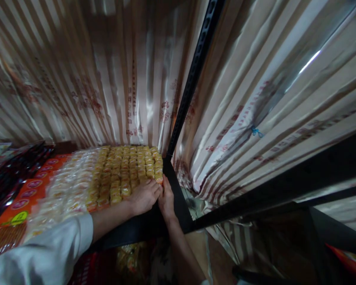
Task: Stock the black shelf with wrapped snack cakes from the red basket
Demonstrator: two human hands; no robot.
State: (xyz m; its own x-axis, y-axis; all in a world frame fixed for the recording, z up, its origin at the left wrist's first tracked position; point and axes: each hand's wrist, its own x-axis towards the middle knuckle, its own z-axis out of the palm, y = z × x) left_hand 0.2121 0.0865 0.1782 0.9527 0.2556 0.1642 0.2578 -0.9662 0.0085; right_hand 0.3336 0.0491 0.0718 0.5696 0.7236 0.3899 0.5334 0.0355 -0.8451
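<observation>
Rows of small yellow snacks in clear wrappers [126,166] stand packed together on a black shelf [175,190]. At the near right corner of these rows, my left hand [145,196] reaches in with bent fingers closed at the end packet [159,179]. My right hand [166,198] presses the same packet from its right side, fingers held together and pointing away from me. The fingertips of both hands almost meet there. The undersides of the fingers are hidden.
Left of the yellow rows lie pale clear-wrapped packets [74,178], orange packs [29,190] and dark shiny packs [12,178]. A slotted black post [192,79] rises at the shelf's back corner. Printed plastic sheeting [112,79] hangs behind. A dark beam [255,194] runs rightward.
</observation>
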